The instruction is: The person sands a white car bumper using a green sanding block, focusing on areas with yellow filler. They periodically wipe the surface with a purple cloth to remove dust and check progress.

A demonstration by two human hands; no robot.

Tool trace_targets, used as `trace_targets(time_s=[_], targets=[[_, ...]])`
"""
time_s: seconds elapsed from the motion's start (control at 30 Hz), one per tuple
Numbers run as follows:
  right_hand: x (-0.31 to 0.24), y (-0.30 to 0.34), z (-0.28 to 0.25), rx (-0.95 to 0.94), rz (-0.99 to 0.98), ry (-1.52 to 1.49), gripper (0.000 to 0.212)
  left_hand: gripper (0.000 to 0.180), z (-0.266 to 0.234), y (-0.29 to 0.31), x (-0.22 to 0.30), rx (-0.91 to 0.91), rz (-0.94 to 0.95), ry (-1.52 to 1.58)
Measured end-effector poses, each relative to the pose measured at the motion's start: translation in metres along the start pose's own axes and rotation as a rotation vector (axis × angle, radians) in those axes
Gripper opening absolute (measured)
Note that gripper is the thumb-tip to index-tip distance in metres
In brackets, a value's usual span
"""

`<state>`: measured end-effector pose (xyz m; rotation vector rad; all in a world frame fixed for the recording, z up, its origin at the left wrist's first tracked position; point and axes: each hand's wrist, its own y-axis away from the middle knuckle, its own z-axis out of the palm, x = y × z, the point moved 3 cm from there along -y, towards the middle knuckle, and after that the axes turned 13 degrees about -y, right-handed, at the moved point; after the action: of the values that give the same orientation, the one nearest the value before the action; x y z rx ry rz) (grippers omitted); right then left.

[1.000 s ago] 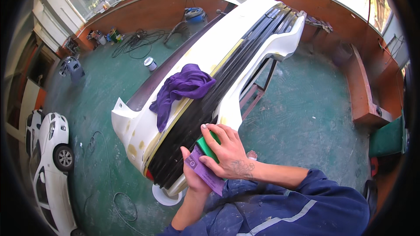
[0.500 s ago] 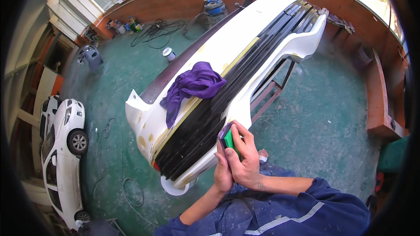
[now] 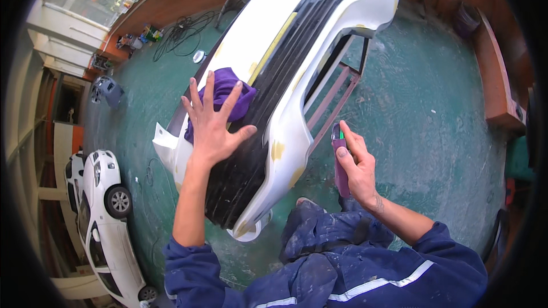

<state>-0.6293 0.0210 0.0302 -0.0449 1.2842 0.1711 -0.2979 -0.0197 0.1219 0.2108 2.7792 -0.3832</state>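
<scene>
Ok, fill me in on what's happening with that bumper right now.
A person in blue overalls stands over a white car bumper resting on a metal stand. The left hand is spread flat above the bumper's dark section, beside a purple cloth. The right hand holds a sanding block, purple with green, off the bumper.

The purple cloth (image 3: 225, 94) lay bunched on the bumper (image 3: 285, 137) just beyond the left hand (image 3: 214, 125), blocking that stretch. The metal stand (image 3: 337, 97) barred the underside. Green floor (image 3: 434, 114) lay open around the right hand (image 3: 357, 168).
</scene>
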Motion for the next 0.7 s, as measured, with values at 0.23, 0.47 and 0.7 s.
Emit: trace_targets(time_s=[0.23, 0.47, 0.7], targets=[[0.103, 0.056, 0.061, 0.269, -0.203, 0.14, 0.061, 0.049, 0.025, -0.05, -0.02, 0.297, 0.208, 0.147], [0.147, 0.113, 0.122, 0.542, -0.276, 0.119, 0.057, 0.035, -0.029, 0.046, 0.092, 0.375, 0.744, 0.1], [0.14, 0.072, 0.124, 0.611, -0.295, 0.075, 0.046, 0.026, 0.008, 0.072, 0.095, 0.492, 0.761, 0.131]])
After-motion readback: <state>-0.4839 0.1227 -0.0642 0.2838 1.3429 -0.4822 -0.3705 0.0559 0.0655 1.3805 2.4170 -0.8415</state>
